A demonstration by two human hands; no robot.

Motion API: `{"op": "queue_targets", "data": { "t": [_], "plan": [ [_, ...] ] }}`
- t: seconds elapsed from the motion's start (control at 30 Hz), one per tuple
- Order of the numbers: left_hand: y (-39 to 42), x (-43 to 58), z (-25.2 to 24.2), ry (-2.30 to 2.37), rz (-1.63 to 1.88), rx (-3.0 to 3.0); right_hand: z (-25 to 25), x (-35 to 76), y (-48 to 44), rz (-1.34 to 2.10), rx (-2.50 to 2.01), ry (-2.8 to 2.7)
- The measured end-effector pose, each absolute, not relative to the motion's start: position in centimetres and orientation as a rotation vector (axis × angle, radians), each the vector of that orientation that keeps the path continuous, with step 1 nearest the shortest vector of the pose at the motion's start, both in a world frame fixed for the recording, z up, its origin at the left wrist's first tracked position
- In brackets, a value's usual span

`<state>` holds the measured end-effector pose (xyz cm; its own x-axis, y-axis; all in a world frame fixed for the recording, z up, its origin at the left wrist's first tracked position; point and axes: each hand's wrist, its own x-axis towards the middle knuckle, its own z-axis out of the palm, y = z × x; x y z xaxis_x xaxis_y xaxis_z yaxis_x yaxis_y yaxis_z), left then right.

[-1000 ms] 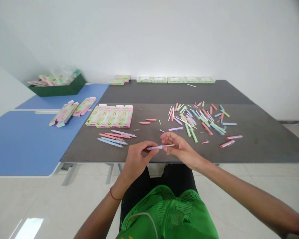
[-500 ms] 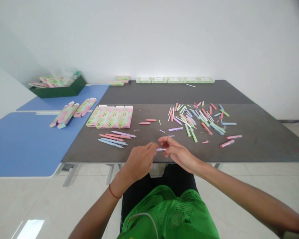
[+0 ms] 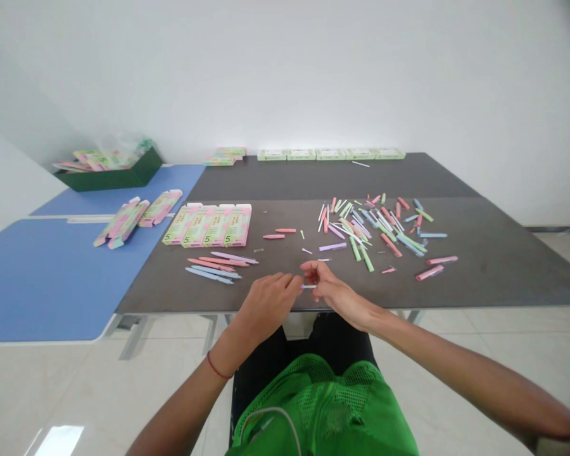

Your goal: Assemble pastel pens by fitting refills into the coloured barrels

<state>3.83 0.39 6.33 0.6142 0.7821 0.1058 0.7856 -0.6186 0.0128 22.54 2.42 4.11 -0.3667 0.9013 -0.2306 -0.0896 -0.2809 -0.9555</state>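
My left hand is closed near the table's front edge, its fingertips round a purple pen part that is almost wholly hidden. Facing it, my right hand pinches a white pen refill, whose left end meets the purple part. Beyond my hands lie a purple barrel, a small purple piece and a green one. Purple, pink and blue pens rest in a group to the left of my hands. Two pink barrels lie farther back.
Loose caps, barrels and refills are scattered on the right of the dark table. Several upright-printed cartons lie side by side at left. Green boxes line the back edge. A green bin stands on the blue table.
My hands have come slightly closer together. Less of the purple part shows at my left fingertips, and the white refill is now plainer between the hands. The view has shifted slightly.
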Motion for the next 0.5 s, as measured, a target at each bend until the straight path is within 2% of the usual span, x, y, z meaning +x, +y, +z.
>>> {"op": "queue_targets", "data": {
  "t": [0.17,0.5],
  "plan": [
    [0.1,4.7,6.2,-1.336,-0.069,-2.756,4.5,22.4,2.3,1.755,-1.085,-1.214],
    [0.1,4.2,5.5,-1.387,-0.228,-2.812,5.3,22.7,2.4,1.845,-1.000,-1.204]
  ]
}}
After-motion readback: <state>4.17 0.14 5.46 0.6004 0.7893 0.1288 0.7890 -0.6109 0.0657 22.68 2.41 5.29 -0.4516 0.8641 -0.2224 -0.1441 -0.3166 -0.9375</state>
